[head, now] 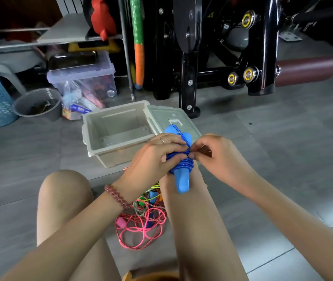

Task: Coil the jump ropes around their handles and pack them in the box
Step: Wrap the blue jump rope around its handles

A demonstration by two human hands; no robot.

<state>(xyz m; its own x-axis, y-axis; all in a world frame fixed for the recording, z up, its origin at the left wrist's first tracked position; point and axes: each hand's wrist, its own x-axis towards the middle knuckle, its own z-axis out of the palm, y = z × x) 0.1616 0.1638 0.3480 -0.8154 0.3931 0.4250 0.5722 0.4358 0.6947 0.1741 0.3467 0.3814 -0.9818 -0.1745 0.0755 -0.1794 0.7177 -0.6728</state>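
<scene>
glossy blue rope, smooth tapered handles

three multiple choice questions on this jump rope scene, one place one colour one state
1. Where is the tangled rope pile? A in the basket B on the floor between the legs C on a shelf
2. Colour of the jump rope that the left hand and right hand hold? A pink B green C blue
3. The beige box is: A open, without ropes B lidded C full
Answers: B, it lies between the knees; C, handles and coiled cord are blue; A, its lid lies beside it, bottom bare.
</scene>
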